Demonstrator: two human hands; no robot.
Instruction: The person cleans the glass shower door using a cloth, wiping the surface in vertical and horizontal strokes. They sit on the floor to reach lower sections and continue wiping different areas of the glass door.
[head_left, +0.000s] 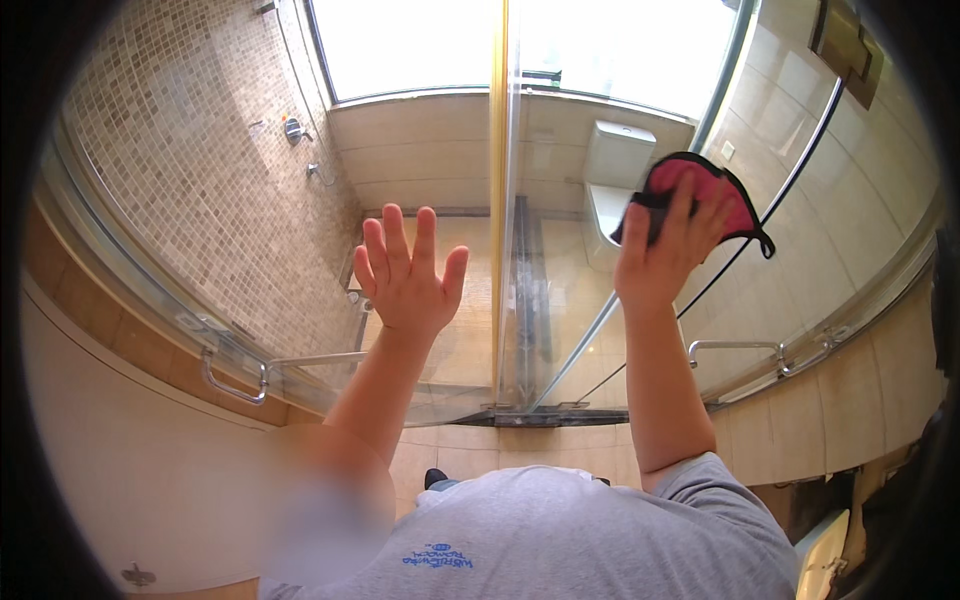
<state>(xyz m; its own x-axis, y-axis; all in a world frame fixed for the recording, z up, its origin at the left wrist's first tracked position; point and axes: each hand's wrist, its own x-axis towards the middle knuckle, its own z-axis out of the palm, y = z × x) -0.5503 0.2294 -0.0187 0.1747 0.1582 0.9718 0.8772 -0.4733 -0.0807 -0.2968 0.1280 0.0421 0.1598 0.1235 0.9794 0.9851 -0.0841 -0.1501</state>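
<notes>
My left hand (409, 285) is raised in the middle of the view, empty, its fingers spread and palm turned away. It is in front of or against the left glass door; I cannot tell whether it touches. On the right, my right hand (656, 262) lies flat over a pink cloth with black trim (741, 214), holding it up at the right glass door. The cloth is partly folded, with a small black loop hanging at its right corner. My fingers hide its middle. Metal bar handles sit on the left door (236, 395) and the right door (735, 345).
Behind the glass are a white toilet (621, 146), a shower mixer (295, 132) on a mosaic wall (187, 165), and a bright window (412, 45). A gold-coloured vertical edge (499, 225) divides the view. A dark threshold (555, 418) crosses the floor before me.
</notes>
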